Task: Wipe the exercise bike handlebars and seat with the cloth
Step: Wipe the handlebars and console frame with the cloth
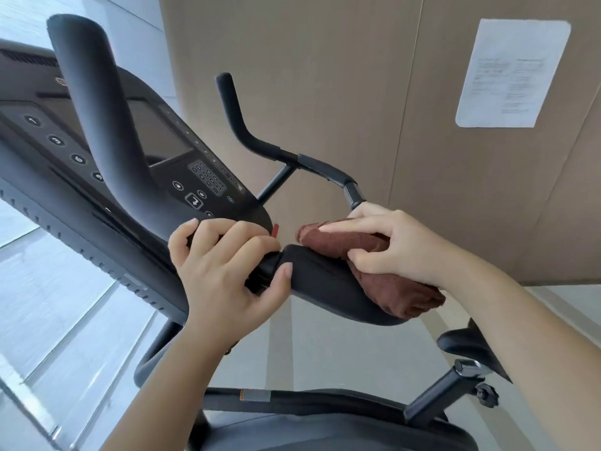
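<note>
A person's left hand [224,271] grips the exercise bike's handlebar [325,284] while the right hand [387,245] presses a folded brown cloth [400,294] onto its padded rest, where the overhanging fold looks liable to slip off mid-wipe.

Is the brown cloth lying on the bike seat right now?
No, the right hand presses the cloth onto a padded handlebar rest; the seat sits bare.

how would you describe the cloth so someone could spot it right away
Find the black exercise bike's console; just right of it runs a padded black handlebar pad. The folded brown terry cloth lies on it under the right hand, the only brown, soft thing there.
</note>
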### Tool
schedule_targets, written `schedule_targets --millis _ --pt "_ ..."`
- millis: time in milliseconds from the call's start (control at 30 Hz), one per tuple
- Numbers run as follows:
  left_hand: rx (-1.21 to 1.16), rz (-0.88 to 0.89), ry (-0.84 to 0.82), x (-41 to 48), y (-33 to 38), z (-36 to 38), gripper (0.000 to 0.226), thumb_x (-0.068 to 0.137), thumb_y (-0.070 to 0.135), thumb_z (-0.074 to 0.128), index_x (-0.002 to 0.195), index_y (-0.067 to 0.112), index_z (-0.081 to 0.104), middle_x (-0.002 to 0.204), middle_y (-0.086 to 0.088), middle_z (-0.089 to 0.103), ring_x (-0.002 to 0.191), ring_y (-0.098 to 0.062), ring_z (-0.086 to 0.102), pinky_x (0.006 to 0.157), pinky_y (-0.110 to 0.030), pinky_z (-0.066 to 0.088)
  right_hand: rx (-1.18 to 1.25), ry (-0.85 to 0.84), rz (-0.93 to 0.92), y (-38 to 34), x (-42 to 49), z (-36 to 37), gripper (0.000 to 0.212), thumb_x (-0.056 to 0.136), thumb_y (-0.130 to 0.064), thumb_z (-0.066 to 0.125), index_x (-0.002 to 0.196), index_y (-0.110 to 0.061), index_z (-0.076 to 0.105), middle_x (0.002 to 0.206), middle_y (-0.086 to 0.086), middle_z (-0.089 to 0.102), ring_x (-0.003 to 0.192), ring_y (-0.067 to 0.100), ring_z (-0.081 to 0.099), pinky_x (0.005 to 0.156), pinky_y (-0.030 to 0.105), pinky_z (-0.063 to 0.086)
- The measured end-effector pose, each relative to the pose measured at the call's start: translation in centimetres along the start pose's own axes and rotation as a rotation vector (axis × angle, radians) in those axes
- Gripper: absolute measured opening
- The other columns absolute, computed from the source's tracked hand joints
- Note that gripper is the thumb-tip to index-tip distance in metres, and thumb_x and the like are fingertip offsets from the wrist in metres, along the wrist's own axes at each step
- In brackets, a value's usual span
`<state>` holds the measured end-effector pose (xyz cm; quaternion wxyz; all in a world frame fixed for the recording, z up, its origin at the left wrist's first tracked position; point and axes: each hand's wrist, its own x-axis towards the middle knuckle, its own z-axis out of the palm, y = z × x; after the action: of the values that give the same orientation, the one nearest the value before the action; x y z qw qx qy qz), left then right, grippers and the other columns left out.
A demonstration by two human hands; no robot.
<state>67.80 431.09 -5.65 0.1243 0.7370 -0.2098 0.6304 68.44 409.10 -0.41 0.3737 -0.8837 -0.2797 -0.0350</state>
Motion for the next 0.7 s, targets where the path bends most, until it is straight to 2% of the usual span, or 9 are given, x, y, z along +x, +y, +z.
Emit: schedule_targets --millis 100,200,367,467,600,700 --pt "0.002 -0.001 -0.009 0.3 0.3 -0.3 0.035 0.084 0.037 0.043 0.064 0.017 0.064 0.074 0.008 0.066 0.076 -0.018 0.053 0.084 -0.038 0.025 -0.008 0.005 -0.046 0.6 0.0 0.0 0.040 0.069 -0.035 0.055 0.103 -0.057 0.058 0.097 -0.019 0.048 0.089 0.001 0.052 0.081 0.017 0.037" --pt "0.008 -0.002 -0.070 0.7 0.8 -0.8 0.033 0.083 0.033 0.045 0.065 0.013 0.064 0.075 0.006 0.065 0.076 -0.020 0.054 0.083 -0.034 0.024 0.000 0.000 -0.095 1.0 -0.1 -0.1 0.041 0.068 -0.037 0.055 0.103 -0.058 0.057 0.097 -0.018 0.048 0.093 0.003 0.052 0.084 0.018 0.037" --pt "-0.025 0.015 -0.285 2.0 1.7 -1.9 0.026 0.079 0.028 0.048 0.070 0.007 0.061 0.079 0.001 0.064 0.071 -0.021 0.053 0.071 -0.034 0.030 0.041 -0.024 -0.189 1.7 -0.3 -0.4 0.040 0.074 -0.029 0.060 0.106 -0.054 0.059 0.096 -0.020 0.047 0.092 0.000 0.051 0.084 0.020 0.036" --pt "-0.049 -0.007 -0.389 2.5 3.5 -1.7 0.023 0.078 0.025 0.050 0.073 0.006 0.061 0.081 -0.001 0.063 0.069 -0.023 0.052 0.065 -0.036 0.035 0.042 -0.011 -0.266 2.2 -0.9 -0.4 0.040 0.073 -0.029 0.062 0.107 -0.052 0.061 0.096 -0.020 0.046 0.093 -0.001 0.051 0.085 0.016 0.037" --pt "0.007 -0.108 -0.372 2.1 5.8 -1.1 0.021 0.077 0.023 0.050 0.071 0.006 0.059 0.082 0.000 0.062 0.071 -0.021 0.049 0.065 -0.038 0.037 0.064 -0.018 -0.380 3.3 -1.1 -0.7 0.042 0.069 -0.031 0.060 0.105 -0.053 0.060 0.101 -0.021 0.047 0.097 -0.004 0.051 0.084 0.002 0.033" --pt "0.078 -0.196 -0.329 1.6 7.1 -1.2 0.023 0.078 0.023 0.050 0.073 0.004 0.061 0.085 -0.002 0.063 0.077 -0.023 0.054 0.070 -0.041 0.041 0.037 -0.036 -0.454 4.9 -0.9 -1.3 0.042 0.074 -0.024 0.064 0.106 -0.051 0.060 0.101 -0.021 0.044 0.095 -0.007 0.049 0.082 0.000 0.032"
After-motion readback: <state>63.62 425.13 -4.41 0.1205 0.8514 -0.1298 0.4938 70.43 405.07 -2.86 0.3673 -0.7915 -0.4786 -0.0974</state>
